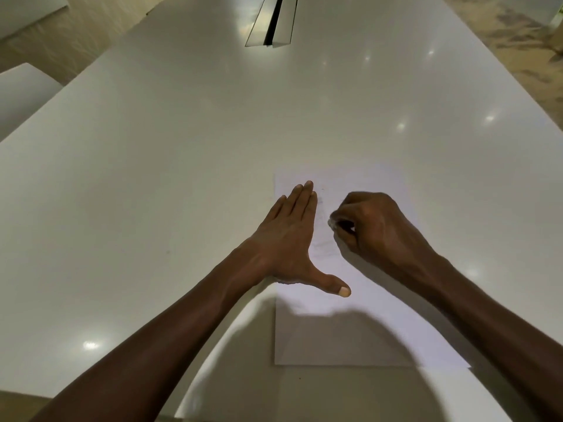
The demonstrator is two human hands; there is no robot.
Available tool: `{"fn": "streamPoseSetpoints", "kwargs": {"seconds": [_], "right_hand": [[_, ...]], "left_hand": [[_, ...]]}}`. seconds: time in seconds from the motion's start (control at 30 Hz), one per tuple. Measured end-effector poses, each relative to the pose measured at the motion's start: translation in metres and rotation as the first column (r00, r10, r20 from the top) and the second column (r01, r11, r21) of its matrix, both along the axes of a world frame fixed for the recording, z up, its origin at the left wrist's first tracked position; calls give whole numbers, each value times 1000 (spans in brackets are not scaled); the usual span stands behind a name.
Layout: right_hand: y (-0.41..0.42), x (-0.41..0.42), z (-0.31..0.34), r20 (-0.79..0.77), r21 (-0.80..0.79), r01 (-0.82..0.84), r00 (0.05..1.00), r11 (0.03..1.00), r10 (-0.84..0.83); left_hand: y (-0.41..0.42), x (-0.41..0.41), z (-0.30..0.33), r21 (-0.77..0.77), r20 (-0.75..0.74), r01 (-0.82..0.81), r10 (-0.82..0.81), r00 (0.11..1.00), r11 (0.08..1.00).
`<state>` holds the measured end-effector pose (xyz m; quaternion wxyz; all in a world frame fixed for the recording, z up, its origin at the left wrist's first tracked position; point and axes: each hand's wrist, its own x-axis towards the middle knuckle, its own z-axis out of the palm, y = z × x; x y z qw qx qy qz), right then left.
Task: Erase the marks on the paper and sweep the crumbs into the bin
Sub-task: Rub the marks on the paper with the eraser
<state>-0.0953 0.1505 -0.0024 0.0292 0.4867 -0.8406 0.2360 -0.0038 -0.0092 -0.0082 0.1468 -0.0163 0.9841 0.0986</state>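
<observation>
**Left hand pins the paper while the right hand works on it**

A white sheet of paper (359,324) lies flat on the glossy white tabletop (152,178), close to the near edge and toward the right side. Faint grey pencil marks (324,236) show on its upper left part, between the two hands.

The left hand (289,239) lies palm down on the left edge of the paper, fingers straight and pressed together, thumb spread wide to the right onto the sheet. Part of the palm rests on the tabletop just beside the paper.

The right hand (374,226) is curled into a loose fist over the upper middle of the paper, fingertips closed on something small and pale (332,223); it is too blurred to tell what it is.

Far up the tabletop, near its far edge, a dark slot with pale flaps (272,22) is set into the surface.
</observation>
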Motion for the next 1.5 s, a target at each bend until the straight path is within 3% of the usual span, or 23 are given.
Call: {"fn": "streamPoseSetpoints", "kwargs": {"seconds": [0.2,0.47,0.67,0.8,0.93,1.0,1.1,1.27,1.37,1.5], "right_hand": [[-3,-12,-3,-51,-17,25,998,1000,-26],[23,7,14,-94,200,-5,995,980,24],[33,22,21,-66,214,-10,998,977,25],[40,22,33,31,212,-25,999,977,19],[45,12,37,379,103,119,913,987,-150],[48,11,36,475,37,211,856,977,-203],[49,11,37,532,-2,268,816,963,-226],[48,4,40,509,-31,286,829,958,-231],[46,3,41,512,-49,281,831,959,-217],[42,-1,39,517,-82,285,831,955,-204]], "left_hand": [[0,1,2,-2,3,-2,2,1000,1000],[0,1,1,-15,11,-7,7,1000,1000],[1,1,2,-11,2,-12,12,1000,1000],[3,0,4,-18,-8,-10,10,1000,1000],[2,1,2,-14,-2,-16,16,1000,1000],[1,1,2,-4,-6,-21,21,1000,1000],[1,2,1,27,-14,-24,24,1000,999],[-1,1,-1,104,-44,-47,52,998,993],[-2,0,4,221,-150,-63,98,984,973],[-2,-6,9,262,-457,25,102,884,965]]}}
